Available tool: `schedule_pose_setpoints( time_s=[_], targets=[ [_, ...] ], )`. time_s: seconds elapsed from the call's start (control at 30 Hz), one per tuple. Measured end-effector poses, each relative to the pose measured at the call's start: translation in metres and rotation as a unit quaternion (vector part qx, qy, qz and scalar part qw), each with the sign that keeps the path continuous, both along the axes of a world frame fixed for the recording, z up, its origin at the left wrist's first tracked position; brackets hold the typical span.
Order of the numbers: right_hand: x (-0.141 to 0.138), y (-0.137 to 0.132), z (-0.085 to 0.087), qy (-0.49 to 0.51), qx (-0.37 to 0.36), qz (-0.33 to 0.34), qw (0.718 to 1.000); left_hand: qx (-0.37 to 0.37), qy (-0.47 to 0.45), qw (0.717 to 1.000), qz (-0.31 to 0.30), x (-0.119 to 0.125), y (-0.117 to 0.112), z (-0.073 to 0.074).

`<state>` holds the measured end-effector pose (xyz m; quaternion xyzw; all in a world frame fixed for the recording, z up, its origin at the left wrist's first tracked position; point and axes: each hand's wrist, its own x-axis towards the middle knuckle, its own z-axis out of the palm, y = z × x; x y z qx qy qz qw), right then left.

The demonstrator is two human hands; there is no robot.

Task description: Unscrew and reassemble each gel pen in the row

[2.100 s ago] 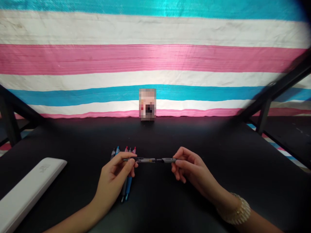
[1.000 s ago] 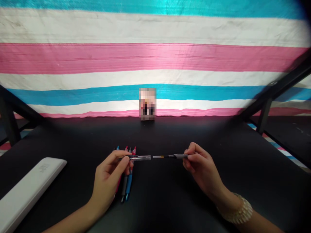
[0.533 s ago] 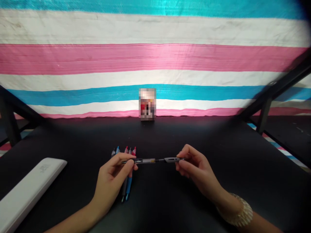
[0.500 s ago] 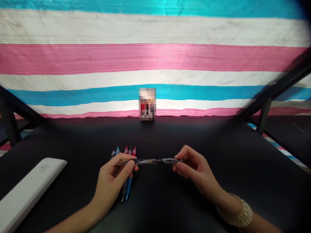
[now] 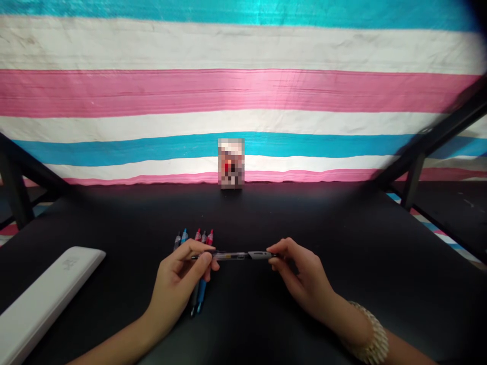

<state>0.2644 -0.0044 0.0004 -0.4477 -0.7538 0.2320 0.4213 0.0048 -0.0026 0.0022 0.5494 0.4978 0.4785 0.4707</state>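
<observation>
Level above the table lies a pen in two parts, its clear barrel [image 5: 230,256] on the left and a grey end piece [image 5: 258,255] on the right. Thumb and fingers of my left hand [image 5: 177,276] pinch the barrel. My right hand [image 5: 306,274] grips the tip of the grey piece, which sits right up against the barrel's end; whether they are joined I cannot tell. Beneath my left hand several pens lie side by side, partly hidden, among them a blue pen [image 5: 202,291] and a red pen [image 5: 210,236].
A long white case [image 5: 49,304] lies on the black table [image 5: 243,324] at the left. At the back edge stands a small blurred-out object [image 5: 231,165] before a striped sheet [image 5: 152,91]. Black frame bars [image 5: 429,137] rise on both sides.
My right hand has moved left and slightly down, bringing the grey piece to the barrel. The dark stretch between the two parts has nearly closed. My left hand has hardly moved.
</observation>
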Motion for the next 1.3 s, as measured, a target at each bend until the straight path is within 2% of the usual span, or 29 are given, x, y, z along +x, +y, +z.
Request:
schedule_pose_setpoints(
  time_s=[0.43, 0.57, 0.73, 0.93, 1.13, 1.3],
  targets=[
    [-0.0024, 0.0004, 0.0028, 0.0, 0.058, -0.004, 0.998, -0.016, -0.005, 1.0, -0.013, 0.001, 0.0018, -0.0017],
    [-0.0024, -0.0002, 0.004, -0.008, 0.096, -0.005, 0.995, -0.059, -0.064, 0.996, -0.024, 0.0021, 0.0018, -0.0039],
    [-0.0009, -0.0019, 0.0032, -0.016, 0.125, 0.006, 0.992, -0.128, -0.161, 0.978, -0.031, 0.0069, 0.0034, -0.0021],
    [0.0012, -0.0044, 0.0017, -0.027, 0.14, -0.012, 0.99, -0.121, -0.162, 0.978, -0.052, 0.0071, 0.0004, -0.0004],
    [0.0001, -0.0005, 0.0042, -0.039, 0.121, -0.005, 0.992, -0.09, -0.139, 0.984, -0.065, 0.004, 0.0002, -0.001],
    [-0.0015, 0.0007, -0.0012, -0.039, 0.065, 0.008, 0.997, -0.094, -0.134, 0.986, -0.034, 0.0032, 0.0046, -0.0003]
  ],
)
